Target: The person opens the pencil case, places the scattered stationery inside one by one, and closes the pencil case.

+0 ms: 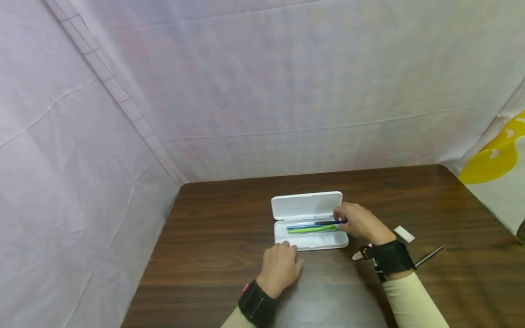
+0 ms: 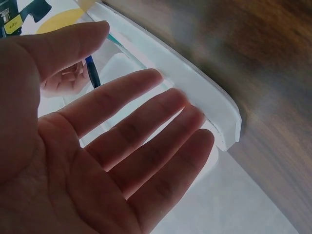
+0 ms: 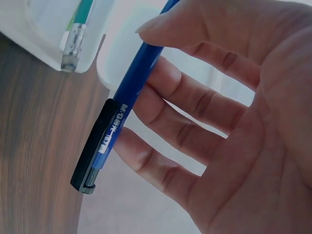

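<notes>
- Right hand [image 1: 361,222] pinches a pen [image 1: 328,222] over the case [image 1: 283,235], probably to keep it lengthwise.
- Left hand [image 1: 280,266], fingers relaxed, lies at the case's near side, perhaps for steadying.

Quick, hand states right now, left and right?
Left hand: open, fingertips by the white case.
Right hand: holding the blue pen.

The blue pen [image 3: 130,80], black-clipped with white print, slants from upper centre to lower left in the right-wrist view. The white pencil case [image 1: 313,240] lies open in the head view, below and right of centre, its lid [image 1: 306,206] raised.
</notes>
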{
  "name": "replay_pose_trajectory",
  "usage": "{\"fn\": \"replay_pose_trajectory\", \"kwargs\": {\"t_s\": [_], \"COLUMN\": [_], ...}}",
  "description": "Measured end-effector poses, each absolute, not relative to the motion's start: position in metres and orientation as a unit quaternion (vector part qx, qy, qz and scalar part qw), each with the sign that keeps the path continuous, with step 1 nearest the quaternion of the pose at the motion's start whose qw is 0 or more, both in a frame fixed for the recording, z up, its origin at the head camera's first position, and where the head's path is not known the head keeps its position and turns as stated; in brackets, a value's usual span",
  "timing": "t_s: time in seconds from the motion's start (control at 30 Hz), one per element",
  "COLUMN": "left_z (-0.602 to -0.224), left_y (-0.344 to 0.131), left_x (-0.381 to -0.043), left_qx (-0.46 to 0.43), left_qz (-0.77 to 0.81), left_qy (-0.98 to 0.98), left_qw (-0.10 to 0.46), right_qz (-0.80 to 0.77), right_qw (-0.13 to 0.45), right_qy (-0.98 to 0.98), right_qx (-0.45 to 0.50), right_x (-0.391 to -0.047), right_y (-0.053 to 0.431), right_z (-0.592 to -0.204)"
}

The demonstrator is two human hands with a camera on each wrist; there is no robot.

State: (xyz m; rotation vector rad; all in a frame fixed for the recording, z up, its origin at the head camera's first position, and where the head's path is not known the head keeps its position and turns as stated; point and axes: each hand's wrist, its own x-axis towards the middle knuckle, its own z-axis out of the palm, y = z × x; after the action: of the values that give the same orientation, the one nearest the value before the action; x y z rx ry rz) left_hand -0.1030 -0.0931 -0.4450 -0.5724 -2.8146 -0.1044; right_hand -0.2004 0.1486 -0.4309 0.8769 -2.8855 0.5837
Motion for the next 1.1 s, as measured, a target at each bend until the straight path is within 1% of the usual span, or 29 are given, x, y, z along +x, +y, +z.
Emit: {"fn": "replay_pose_trajectory", "kwargs": {"t_s": [0.37,0.73,1.1], "left_z": [-0.445,-0.443,-0.443], "left_y": [-0.092,-0.089,-0.087], "left_x": [-0.104,-0.102,-0.102], "left_qx": [-0.195,-0.197,-0.198], "left_qz": [-0.032,-0.036,-0.030], "left_qy": [-0.971,-0.971,-0.972], "left_qw": [0.131,0.128,0.123], "right_qz": [0.198,0.203,0.208], "right_qw": [0.021,-0.009,0.001], "right_qy": [-0.938,-0.941,-0.937], "right_qx": [0.285,0.270,0.281], "right_x": [-0.202,-0.203,-0.203], "right_y": [0.136,0.130,0.125], "right_z": [-0.427,-0.425,-0.432]}}
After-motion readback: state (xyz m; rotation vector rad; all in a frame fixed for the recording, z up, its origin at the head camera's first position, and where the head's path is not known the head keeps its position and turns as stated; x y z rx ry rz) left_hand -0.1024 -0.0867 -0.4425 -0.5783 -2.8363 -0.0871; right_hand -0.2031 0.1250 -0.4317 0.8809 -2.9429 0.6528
